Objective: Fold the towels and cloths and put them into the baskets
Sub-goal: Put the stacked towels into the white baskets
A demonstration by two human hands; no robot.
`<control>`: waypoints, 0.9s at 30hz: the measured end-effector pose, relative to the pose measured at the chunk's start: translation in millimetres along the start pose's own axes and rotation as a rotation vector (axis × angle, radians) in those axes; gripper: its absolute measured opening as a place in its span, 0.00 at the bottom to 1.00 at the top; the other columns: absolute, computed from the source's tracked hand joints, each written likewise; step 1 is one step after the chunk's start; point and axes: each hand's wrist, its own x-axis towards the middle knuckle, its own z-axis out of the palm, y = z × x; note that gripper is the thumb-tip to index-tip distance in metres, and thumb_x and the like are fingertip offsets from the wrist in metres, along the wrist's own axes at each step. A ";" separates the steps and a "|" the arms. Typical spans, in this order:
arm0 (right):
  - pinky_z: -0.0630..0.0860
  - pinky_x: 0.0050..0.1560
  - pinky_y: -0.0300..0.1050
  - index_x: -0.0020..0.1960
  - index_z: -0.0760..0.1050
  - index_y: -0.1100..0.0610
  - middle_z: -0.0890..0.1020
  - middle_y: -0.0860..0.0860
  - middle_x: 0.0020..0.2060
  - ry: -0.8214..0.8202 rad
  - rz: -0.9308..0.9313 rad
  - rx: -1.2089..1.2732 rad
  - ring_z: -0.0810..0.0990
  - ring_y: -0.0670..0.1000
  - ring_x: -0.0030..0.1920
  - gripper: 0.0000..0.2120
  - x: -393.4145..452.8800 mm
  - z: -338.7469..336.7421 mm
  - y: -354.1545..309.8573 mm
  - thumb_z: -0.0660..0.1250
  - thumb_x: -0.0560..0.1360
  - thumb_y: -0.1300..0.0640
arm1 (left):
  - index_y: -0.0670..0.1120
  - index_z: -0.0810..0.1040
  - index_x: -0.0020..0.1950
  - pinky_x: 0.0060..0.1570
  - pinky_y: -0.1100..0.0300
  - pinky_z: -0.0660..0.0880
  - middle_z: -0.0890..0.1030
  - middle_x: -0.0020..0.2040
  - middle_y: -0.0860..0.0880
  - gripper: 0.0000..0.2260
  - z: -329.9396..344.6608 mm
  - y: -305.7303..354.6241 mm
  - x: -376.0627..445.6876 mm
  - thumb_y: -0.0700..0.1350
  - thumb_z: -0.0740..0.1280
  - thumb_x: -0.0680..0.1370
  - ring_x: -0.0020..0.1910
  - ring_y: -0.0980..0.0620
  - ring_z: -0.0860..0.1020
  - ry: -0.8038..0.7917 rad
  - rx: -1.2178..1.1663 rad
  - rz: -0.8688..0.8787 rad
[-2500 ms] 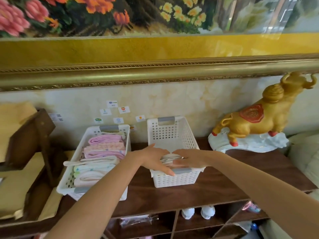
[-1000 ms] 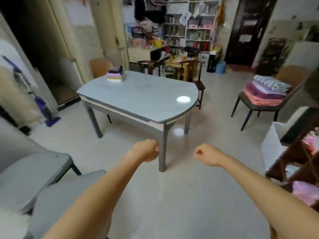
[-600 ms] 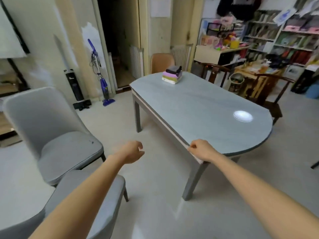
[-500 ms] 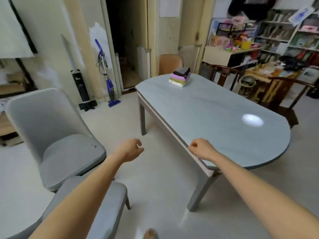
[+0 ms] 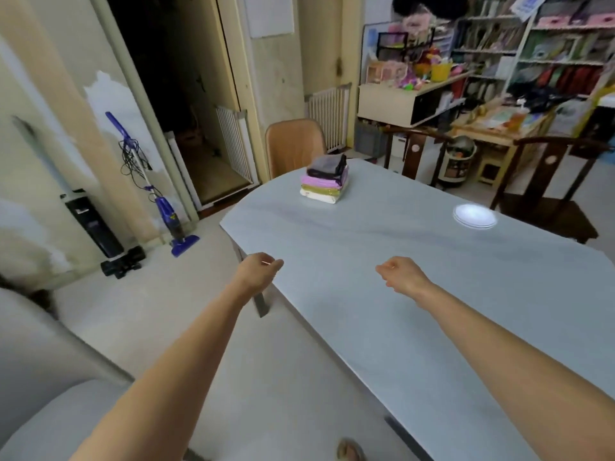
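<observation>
Even indoor light, moderately bright. Ceiling lamp glare spot (image 5: 475, 216) on the table (image 5: 382, 261). Doorway (image 5: 173, 78) is dark. Wide-angle bending at edges; near chair (image 5: 40, 377) soft, slight motion blur overall.

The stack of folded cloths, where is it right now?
In the head view, the stack of folded cloths sits at the grey table's far end, before the tan chair.

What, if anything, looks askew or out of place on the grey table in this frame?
Little stands out. The stack of folded cloths sits at the table's far end with its dark top cloth bunched rather than flat. The bright oval looks like a lamp reflection, not a spill. Both the left hand and right hand hold nothing.
</observation>
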 end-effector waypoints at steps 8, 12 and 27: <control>0.64 0.39 0.44 0.34 0.64 0.55 0.70 0.56 0.35 0.022 0.086 0.078 0.69 0.52 0.37 0.15 210.9 -5.5 -33.6 0.63 0.77 0.53 | 0.43 0.75 0.66 0.53 0.58 0.69 0.75 0.65 0.45 0.20 1.7 59.5 228.0 0.55 0.62 0.80 0.56 0.50 0.74 -0.063 0.068 -0.022; 0.61 0.36 0.43 0.30 0.59 0.53 0.68 0.57 0.32 0.067 0.110 0.097 0.66 0.52 0.34 0.20 292.4 -20.1 -62.4 0.63 0.77 0.54 | 0.42 0.73 0.68 0.59 0.54 0.70 0.74 0.67 0.44 0.22 3.9 105.3 334.6 0.55 0.61 0.81 0.62 0.45 0.73 -0.050 0.044 0.014; 0.68 0.53 0.45 0.63 0.70 0.67 0.76 0.60 0.56 0.252 0.513 0.405 0.76 0.58 0.55 0.32 601.6 25.6 -128.0 0.64 0.75 0.39 | 0.40 0.55 0.77 0.72 0.45 0.59 0.58 0.76 0.39 0.36 59.2 140.5 709.1 0.59 0.63 0.78 0.74 0.38 0.59 0.005 -0.087 -0.001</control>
